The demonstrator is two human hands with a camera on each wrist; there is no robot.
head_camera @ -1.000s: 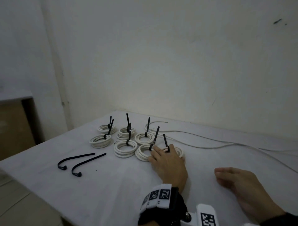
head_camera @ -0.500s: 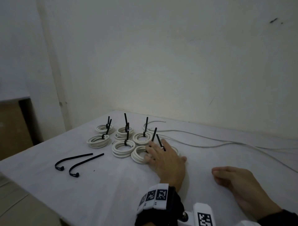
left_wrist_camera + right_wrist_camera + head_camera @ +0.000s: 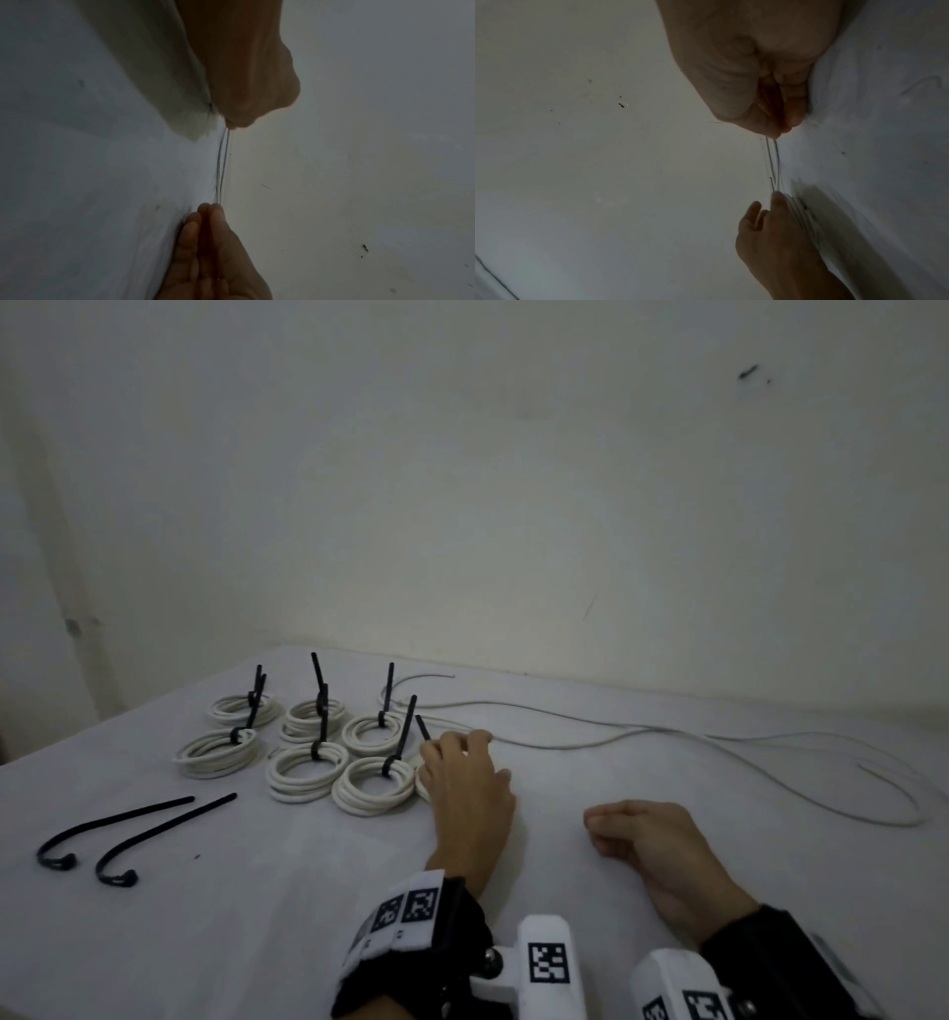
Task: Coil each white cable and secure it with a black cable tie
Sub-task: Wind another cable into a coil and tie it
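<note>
Several white cable coils, each bound with a black tie, lie in two rows on the table. My left hand rests on the coil at the right end of the front row, fingers stretched across it. That coil's tie tail sticks up beside my index finger. In the right wrist view the same coil shows under those fingers. My right hand lies on the table to the right, fingers loosely curled, holding nothing. A loose white cable trails off to the right behind both hands.
Two loose black cable ties lie at the front left. The nearest tied coil sits just left of my left hand. A wall rises behind the table, and the table's left edge drops off near the ties.
My left hand has reached further forward over the end coil, and its tie tail now leans left. The fingers of my right hand have curled in.
</note>
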